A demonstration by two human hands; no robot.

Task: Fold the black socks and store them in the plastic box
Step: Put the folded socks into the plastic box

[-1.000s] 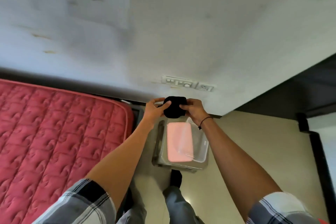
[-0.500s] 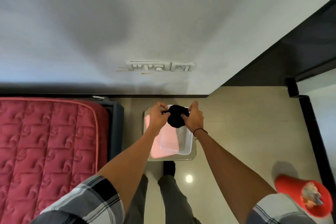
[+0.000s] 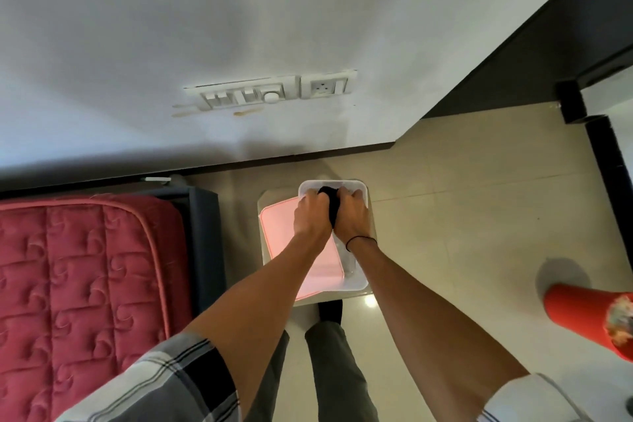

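The folded black socks [image 3: 330, 205] form a small dark bundle pressed between my two hands. My left hand [image 3: 311, 216] grips the bundle from the left and my right hand [image 3: 352, 217] from the right. Both hands are lowered into the far end of the clear plastic box [image 3: 358, 279], which stands on a low stool. A pink lid [image 3: 279, 233] lies slanted under the box's left side. Most of the bundle is hidden by my fingers.
A red quilted mattress [image 3: 85, 284] on a dark frame fills the left. The white wall with a switch panel [image 3: 270, 92] stands just behind the stool. A red cone-shaped object [image 3: 582, 315] sits on the tiled floor at right. My legs stand below the stool.
My hands went down with the socks from above the box into its far end. The camera tilted downward, so the floor and box look closer.
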